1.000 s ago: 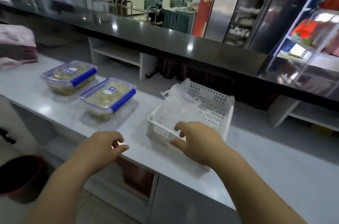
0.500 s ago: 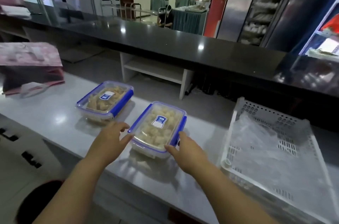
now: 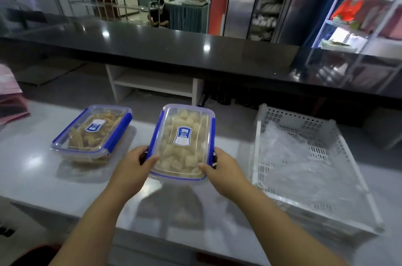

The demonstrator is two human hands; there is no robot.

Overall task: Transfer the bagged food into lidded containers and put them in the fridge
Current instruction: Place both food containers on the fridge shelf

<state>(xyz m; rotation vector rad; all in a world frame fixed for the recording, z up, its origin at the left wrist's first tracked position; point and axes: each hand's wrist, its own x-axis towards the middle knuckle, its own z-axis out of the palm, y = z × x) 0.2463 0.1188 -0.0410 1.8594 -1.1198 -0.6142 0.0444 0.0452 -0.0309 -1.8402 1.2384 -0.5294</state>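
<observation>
A clear lidded container with blue clips [image 3: 185,135], full of pale food chunks, is lifted above the white counter [image 3: 39,178]. My left hand [image 3: 132,167] grips its near left corner, thumb on the lid. My right hand [image 3: 221,170] grips its near right corner the same way. A second lidded container [image 3: 93,133], holding yellowish strips, sits on the counter to the left. Empty clear plastic bags [image 3: 298,161] lie in a white perforated basket [image 3: 345,150] on the right.
A black raised counter [image 3: 174,52] runs across behind the work surface. A pink bag [image 3: 10,100] sits at the far left. A glass-door fridge [image 3: 267,6] stands in the background, with blue shelving [image 3: 356,15] at the right. A dark bin [image 3: 28,254] is below left.
Both hands left the basket, moved left to the nearer container, took hold of its near corners and raised it off the counter. The view shifted left.
</observation>
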